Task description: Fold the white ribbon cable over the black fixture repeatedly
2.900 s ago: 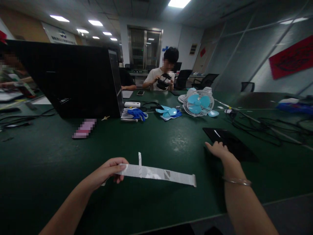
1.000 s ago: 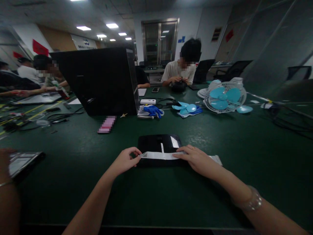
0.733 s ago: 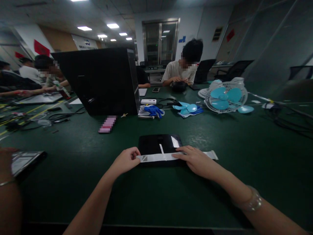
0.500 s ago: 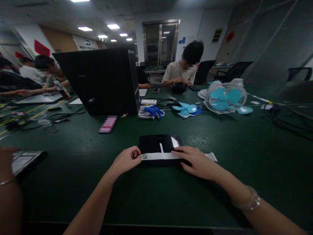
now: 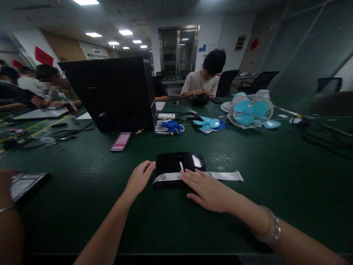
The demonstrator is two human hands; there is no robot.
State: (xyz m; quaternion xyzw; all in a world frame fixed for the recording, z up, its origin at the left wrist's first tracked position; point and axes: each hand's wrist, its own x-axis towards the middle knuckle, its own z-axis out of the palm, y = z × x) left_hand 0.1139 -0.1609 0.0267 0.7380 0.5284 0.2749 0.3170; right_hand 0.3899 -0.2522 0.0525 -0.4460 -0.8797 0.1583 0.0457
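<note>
A glossy black panel [image 5: 168, 162] lies on the green table in front of me. Along its near edge runs a flat white ribbon cable [image 5: 228, 176], whose right end reaches past the panel onto the table. My right hand [image 5: 208, 189] rests palm down on the cable, fingers stretched out, covering its middle. A short white strip [image 5: 181, 166] stands out from the cable towards the panel's far side. Just off the panel's left edge is my left hand [image 5: 140, 178], thumb and fingers drawn together, with nothing visible in them and apart from the cable's left end.
A large black case [image 5: 110, 95] stands behind at left, a phone [image 5: 120, 141] before it. Blue gloves [image 5: 172, 127], fan blades [image 5: 208, 122] and a white fan [image 5: 249, 110] lie farther back. Another person's arm [image 5: 9, 221] is at far left; a co-worker [image 5: 202, 82] sits opposite.
My left hand has let go of the cable's left end and drawn slightly back and up. My right hand has slid left along the cable and flattened, uncovering more of its right part.
</note>
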